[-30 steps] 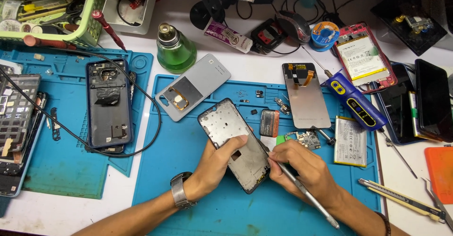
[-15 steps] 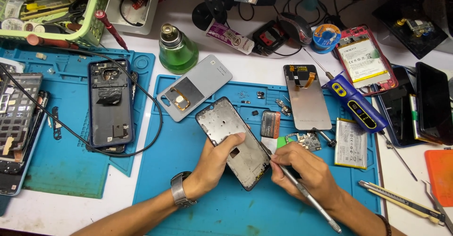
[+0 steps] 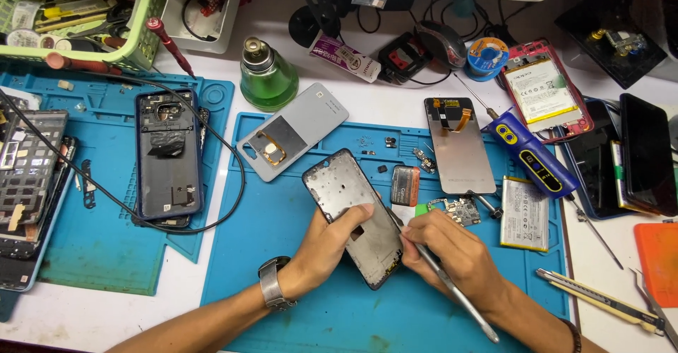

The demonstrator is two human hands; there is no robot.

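Phone frame (image 3: 353, 215) tilted on blue mat (image 3: 282, 296), nudged a little nearer green bottle (image 3: 267, 78) than a second ago. Left hand (image 3: 332, 243) wrapped over frame's lower half, thumb pressing its face. Right hand (image 3: 448, 254) pinching metal tool (image 3: 452, 289), tip now at frame's right edge, below small brown part (image 3: 405, 186). Probably prying under way.

I see white-labelled battery (image 3: 524, 213) right of mat, yellow-edged labelled battery (image 3: 544, 90) in red phone, dark screens (image 3: 646, 154) far right, purple-white tube (image 3: 345, 56) at back.
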